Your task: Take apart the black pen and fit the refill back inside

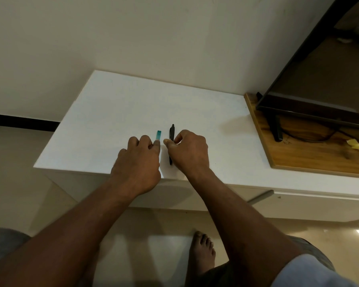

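Observation:
The black pen (172, 131) lies on the white table (116, 104), pointing away from me, with its clip end far. My right hand (192, 151) is over its middle, and the thumb and curled index finger pinch the barrel from both sides. Just left of it a short teal piece (159, 135) sticks out from under my left hand (140, 160). That hand's fingers are curled over the piece, and the rest of it is hidden beneath them. The two hands are almost touching.
A wooden board (311, 160) lies on the right of the table, carrying a dark screen on a stand (303, 83) and a yellow scrap (356, 146). The wall runs behind the table. My bare foot (203, 251) stands on the floor below the table's near edge.

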Motion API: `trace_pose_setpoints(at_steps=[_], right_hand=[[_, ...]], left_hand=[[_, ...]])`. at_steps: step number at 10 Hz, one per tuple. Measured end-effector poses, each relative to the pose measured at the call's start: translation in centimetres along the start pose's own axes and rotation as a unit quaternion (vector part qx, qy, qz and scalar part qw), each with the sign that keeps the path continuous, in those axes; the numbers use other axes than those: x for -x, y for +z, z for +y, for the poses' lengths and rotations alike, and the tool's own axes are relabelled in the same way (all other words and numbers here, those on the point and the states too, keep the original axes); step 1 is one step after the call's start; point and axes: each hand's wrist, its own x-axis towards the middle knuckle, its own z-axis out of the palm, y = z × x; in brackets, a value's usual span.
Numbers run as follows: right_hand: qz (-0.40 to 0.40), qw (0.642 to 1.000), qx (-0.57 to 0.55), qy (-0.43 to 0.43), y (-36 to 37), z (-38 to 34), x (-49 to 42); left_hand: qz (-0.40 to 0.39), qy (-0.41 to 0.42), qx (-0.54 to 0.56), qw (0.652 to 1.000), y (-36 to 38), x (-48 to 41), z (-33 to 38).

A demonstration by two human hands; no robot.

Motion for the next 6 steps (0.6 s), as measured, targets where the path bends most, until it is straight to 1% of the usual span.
trace_pose_setpoints(at_steps=[2, 3, 5, 6], right_hand=[[-0.014, 1.000, -0.006, -0.012, -0.5, -0.3, 0.2], [-0.016, 1.000, -0.006, -0.019, -0.7, -0.4, 0.8], [-0.021, 0.999, -0.032, -0.005, -2.0, 0.4, 3.5], [-0.039, 0.999, -0.009, -0.012, -3.4, 0.9, 6.5]], left_hand=[[0.003, -0.009, -0.003, 1.000, 0.0, 0.1, 0.2], [0.003, -0.028, 0.016, 0.999, 0.0, 0.4, 0.3], [0.021, -0.060, 0.056, 0.996, -0.1, 2.7, 0.1], [0.012, -0.051, 0.117, 0.992, -0.6, 4.5, 0.3]])
